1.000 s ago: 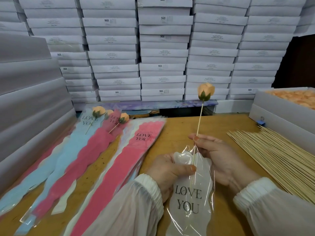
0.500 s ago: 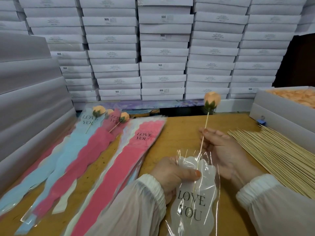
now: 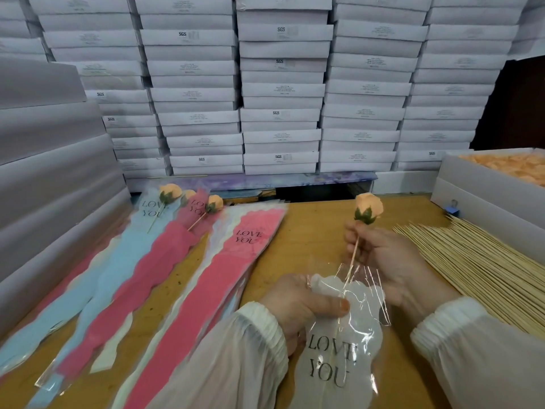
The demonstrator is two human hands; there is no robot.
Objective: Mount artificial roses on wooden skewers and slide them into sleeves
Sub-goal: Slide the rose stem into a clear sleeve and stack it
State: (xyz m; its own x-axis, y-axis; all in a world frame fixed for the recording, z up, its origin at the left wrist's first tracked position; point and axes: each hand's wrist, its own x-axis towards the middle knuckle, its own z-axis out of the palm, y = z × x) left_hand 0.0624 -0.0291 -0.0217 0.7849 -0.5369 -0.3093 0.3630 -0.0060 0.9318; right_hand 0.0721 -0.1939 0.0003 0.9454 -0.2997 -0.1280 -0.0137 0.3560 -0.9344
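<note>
A peach rose (image 3: pixel 368 208) with green sepals tops a wooden skewer (image 3: pixel 353 254). My right hand (image 3: pixel 389 258) pinches the skewer just under the bloom. The skewer's lower part runs down inside a white and clear "LOVE YOU" sleeve (image 3: pixel 339 343). My left hand (image 3: pixel 300 305) grips that sleeve at its open top, thumb across the front. Two finished roses (image 3: pixel 170 192) lie in blue and pink sleeves (image 3: pixel 165 249) at the left.
A fanned pile of pink, blue and white sleeves (image 3: pixel 212 278) covers the table's left half. Loose skewers (image 3: pixel 477 267) lie at the right beside an open white box of peach roses (image 3: pixel 513 169). Stacked white boxes (image 3: pixel 280 84) wall the back and left.
My right hand has pushed the skewer down into the sleeve, so the rose sits much lower and closer to the sleeve's mouth. My left hand kept its hold on the sleeve.
</note>
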